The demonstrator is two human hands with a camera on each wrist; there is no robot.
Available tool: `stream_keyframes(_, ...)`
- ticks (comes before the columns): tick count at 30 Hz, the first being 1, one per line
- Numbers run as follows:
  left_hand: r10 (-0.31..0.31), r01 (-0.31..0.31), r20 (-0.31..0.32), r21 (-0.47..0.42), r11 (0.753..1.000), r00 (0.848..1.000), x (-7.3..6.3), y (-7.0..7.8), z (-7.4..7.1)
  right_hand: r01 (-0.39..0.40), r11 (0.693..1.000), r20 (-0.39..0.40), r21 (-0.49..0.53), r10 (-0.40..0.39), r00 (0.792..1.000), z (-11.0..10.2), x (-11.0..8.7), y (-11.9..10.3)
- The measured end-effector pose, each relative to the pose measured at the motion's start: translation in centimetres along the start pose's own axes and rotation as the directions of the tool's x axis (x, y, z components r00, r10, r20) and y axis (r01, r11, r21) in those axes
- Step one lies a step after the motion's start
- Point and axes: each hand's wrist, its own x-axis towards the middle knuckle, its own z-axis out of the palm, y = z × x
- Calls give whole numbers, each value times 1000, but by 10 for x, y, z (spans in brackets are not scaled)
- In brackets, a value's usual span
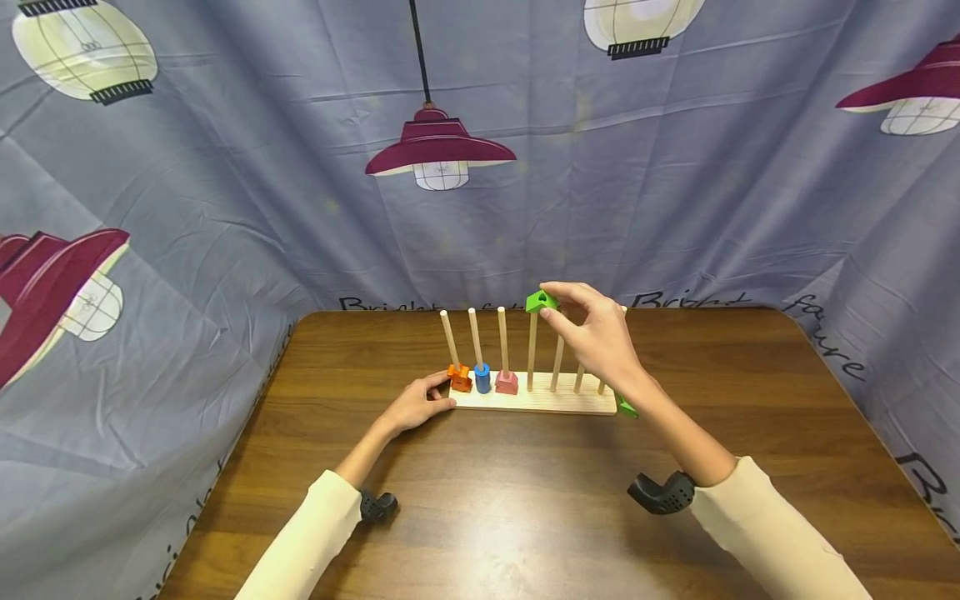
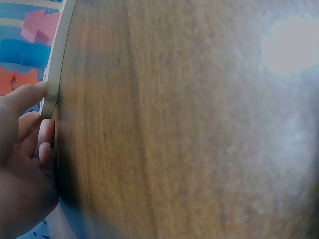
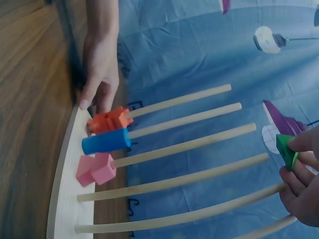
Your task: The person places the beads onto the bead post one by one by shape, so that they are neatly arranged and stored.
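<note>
Green block [image 3: 286, 151], pinched between right fingers [image 3: 303, 142]

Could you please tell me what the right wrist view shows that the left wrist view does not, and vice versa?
Only the right wrist view: the right hand pinching a green block, and the lamp prints on the curtain.

Only the left wrist view: a bright glare on the tabletop.

Both: that tabletop, the left hand at the wooden base's end, and the orange blocks, blue blocks and pink blocks.

L grip [image 2: 25, 167] on wdn brd [image 2: 58, 59] end
</note>
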Motion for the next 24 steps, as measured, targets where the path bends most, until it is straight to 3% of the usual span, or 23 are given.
stream_keyframes(7, 3, -3, 0, -4, 1000, 1000, 0, 0, 0, -3, 999, 41, -48, 5, 999, 9, 1, 4)
stream_keyframes(24, 9, -9, 2, 0, 1000, 1000, 0, 0, -1, -37, 998, 5, -52, 37, 999, 18, -3, 9)
